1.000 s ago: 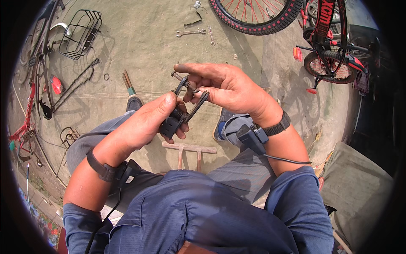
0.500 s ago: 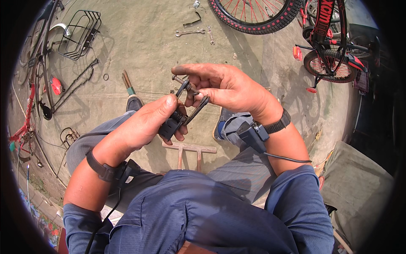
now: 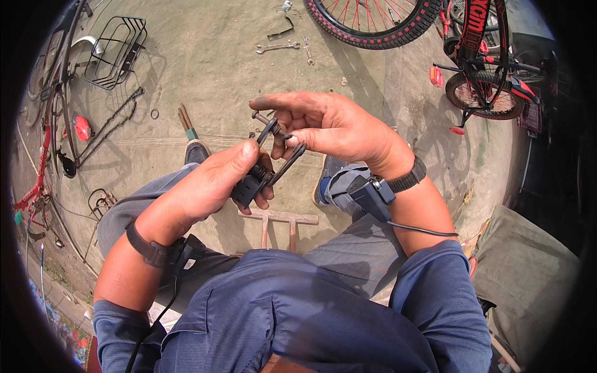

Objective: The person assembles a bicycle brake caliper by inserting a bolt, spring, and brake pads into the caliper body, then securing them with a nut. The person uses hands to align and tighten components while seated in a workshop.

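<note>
Both hands are raised over the gap between my knees. My left hand [image 3: 219,177] is closed round a black bracket-like bicycle part [image 3: 249,188], its thumb lying on top. Two narrow arms spread from this part toward my right hand [image 3: 333,127]. A metal bolt [image 3: 261,117] passes by the end of the upper arm. My right thumb and curled fingers pinch at the bolt's inner end, while the blackened index finger stretches out above it. How far the bolt sits in the arm is partly hidden by the fingers.
Ahead on the floor lie an open-end wrench [image 3: 278,47] and a smaller wrench [image 3: 308,51]. A bicycle wheel [image 3: 373,43] and a red-black frame [image 3: 476,37] stand far right. Leftward are a wire basket [image 3: 118,56] and a chain [image 3: 111,127]. A wooden stool [image 3: 289,217] is below my hands.
Hardly anything differs. The view has shifted very slightly; both hands keep the same grip on the bracket and bolt.
</note>
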Available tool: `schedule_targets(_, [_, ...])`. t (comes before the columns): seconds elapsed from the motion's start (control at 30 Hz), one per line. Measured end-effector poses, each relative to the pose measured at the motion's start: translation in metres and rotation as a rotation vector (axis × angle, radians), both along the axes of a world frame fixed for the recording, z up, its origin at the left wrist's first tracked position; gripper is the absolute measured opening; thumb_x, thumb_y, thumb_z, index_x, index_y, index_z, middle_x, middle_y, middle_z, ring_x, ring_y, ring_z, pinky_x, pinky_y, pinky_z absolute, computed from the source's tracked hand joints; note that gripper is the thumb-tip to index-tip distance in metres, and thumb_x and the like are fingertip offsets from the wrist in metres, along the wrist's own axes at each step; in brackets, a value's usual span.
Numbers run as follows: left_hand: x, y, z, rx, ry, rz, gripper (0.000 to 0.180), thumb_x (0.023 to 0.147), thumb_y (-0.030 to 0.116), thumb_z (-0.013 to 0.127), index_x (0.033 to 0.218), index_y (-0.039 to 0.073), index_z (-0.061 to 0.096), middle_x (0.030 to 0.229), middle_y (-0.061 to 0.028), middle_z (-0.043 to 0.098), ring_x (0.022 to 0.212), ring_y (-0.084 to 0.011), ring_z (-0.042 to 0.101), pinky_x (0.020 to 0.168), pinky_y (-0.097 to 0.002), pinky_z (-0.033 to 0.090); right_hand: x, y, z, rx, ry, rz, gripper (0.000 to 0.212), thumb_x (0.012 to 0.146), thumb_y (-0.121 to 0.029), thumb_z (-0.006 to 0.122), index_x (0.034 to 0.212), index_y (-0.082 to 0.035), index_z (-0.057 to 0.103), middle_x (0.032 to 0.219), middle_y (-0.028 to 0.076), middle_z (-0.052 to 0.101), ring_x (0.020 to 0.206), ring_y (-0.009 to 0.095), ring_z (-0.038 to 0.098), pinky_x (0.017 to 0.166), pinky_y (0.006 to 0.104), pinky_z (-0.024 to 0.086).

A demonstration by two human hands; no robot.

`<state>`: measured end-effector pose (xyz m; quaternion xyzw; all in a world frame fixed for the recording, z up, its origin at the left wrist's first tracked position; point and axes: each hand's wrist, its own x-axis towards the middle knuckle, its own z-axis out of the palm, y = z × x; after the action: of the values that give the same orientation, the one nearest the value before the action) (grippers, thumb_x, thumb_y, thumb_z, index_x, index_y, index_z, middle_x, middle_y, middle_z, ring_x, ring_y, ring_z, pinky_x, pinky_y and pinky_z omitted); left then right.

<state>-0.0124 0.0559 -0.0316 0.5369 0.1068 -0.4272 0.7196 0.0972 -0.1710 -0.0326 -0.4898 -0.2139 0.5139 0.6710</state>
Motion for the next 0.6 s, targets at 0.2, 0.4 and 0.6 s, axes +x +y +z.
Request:
schedule_targets(0.2, [0.0004,0.0006,0.0006,-0.006,-0.013,-0.015,0.072,0.101,0.070,0.031,0.111,0.005,0.059,0.088,-0.0080,0.069,0.079,-0.0147,0.069,0.061,-0.0267,0.053,-0.0012,0.0011,0.0007,-0.018,0.012,-0.021,0.061,0.093,-0.010,0.067,0.148,0.002,0.045,0.101,0.002,0.055,0.096,0.018,0.068,0.087,0.0317,0.056])
schedule_targets(0.4, [-0.0006,0.0006,-0.0004,-0.009,-0.005,-0.017,0.071,0.101,0.070,0.031,0.110,0.005,0.059,0.088,-0.0078,0.069,0.079,-0.0146,0.069,0.061,-0.0268,0.053,-0.0003,0.0010,0.0011,-0.022,0.034,-0.014,0.060,0.092,-0.009,0.068,0.147,0.003,0.046,0.098,0.003,0.056,0.094,0.017,0.067,0.087,0.0322,0.056])
schedule_targets(0.6, [-0.0014,0.0020,-0.0041,-0.023,-0.002,-0.038,0.070,0.101,0.069,0.033,0.110,0.005,0.059,0.088,-0.0078,0.070,0.079,-0.0146,0.069,0.062,-0.0269,0.052,0.0010,0.0011,-0.0014,-0.006,0.064,-0.010,0.058,0.092,-0.007,0.067,0.145,0.003,0.048,0.095,0.003,0.057,0.093,0.017,0.066,0.087,0.0325,0.055])
